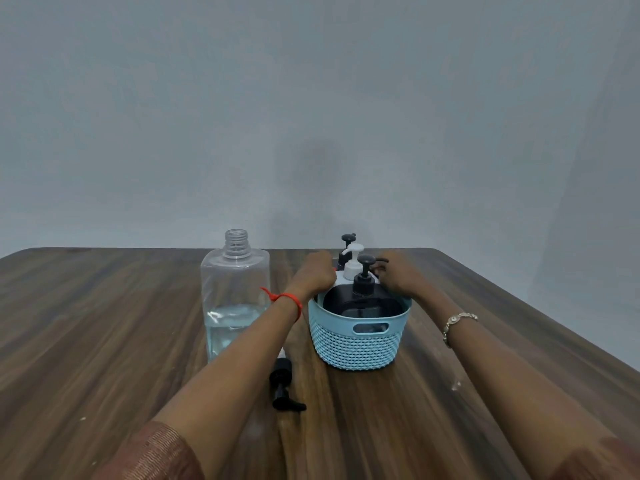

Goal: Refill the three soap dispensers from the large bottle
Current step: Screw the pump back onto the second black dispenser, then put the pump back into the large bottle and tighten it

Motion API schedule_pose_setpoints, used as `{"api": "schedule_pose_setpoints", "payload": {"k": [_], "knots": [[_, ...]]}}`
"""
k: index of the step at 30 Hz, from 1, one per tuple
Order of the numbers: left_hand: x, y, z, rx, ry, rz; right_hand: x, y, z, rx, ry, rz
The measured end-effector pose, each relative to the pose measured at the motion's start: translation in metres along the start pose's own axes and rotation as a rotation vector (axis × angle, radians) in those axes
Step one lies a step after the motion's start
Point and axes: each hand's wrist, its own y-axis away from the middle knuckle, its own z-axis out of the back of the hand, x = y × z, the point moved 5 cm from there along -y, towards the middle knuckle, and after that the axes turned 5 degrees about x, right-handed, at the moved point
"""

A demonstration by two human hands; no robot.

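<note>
Both hands at basket, dispensers seated inside.
Left hand (317, 271) clenched on basket (356, 341) rim, steadying; right hand (398, 275) fingers curl beside black-pump dispenser (363, 282), grasp indeterminate.

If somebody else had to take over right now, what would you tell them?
Left hand and right hand both reach into the blue basket; their grip is hidden. In the basket stand three dispensers: front black one, white one, back black one. The large bottle stands open left of the basket, partly full. Its black pump lies on the table. Whether any dispenser is filled cannot be told.
</note>
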Motion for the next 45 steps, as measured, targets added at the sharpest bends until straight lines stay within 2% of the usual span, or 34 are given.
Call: {"api": "schedule_pose_setpoints", "payload": {"k": [3, 5, 12, 16, 19, 22, 27, 31, 34, 38, 41, 43, 45], "knots": [[-0.003, 0.006, 0.001, 0.006, -0.004, 0.008, -0.001, 0.002, 0.001, 0.023, 0.062, -0.042], [-0.005, 0.013, 0.005, 0.009, 0.005, 0.017, 0.003, 0.004, 0.007, -0.035, 0.047, -0.011], [-0.028, 0.049, 0.053, -0.092, -0.017, -0.07, 0.046, 0.049, 0.068, -0.655, -0.35, 0.179], [-0.037, 0.074, 0.093, -0.224, 0.111, -0.124, 0.092, 0.084, 0.082, -0.763, -0.407, 0.348], [-0.045, 0.106, 0.119, -0.293, 0.157, -0.18, 0.128, 0.11, 0.07, -0.71, -0.326, 0.523], [-0.041, 0.14, 0.135, -0.37, 0.202, -0.231, 0.149, 0.128, 0.035, -0.509, -0.14, 0.662], [0.001, 0.188, 0.13, -0.658, 0.294, -0.263, 0.145, 0.149, -0.052, -0.027, 0.319, 0.639], [0.039, 0.214, 0.111, -0.747, 0.326, -0.24, 0.126, 0.152, -0.107, 0.137, 0.577, 0.62], [0.06, 0.22, 0.098, -0.701, 0.303, -0.154, 0.116, 0.151, -0.124, 0.131, 0.663, 0.597], [0.079, 0.22, 0.076, -0.526, 0.361, 0.025, 0.118, 0.149, -0.131, 0.085, 0.727, 0.612], [0.087, 0.217, 0.064, -0.454, 0.387, 0.068, 0.119, 0.148, -0.133, 0.037, 0.753, 0.67], [0.089, 0.216, 0.061, -0.443, 0.382, 0.076, 0.118, 0.148, -0.13, 0.005, 0.7, 0.7], [0.089, 0.214, 0.06, -0.423, 0.38, 0.072, 0.116, 0.144, -0.118, -0.054, 0.541, 0.674]]}}
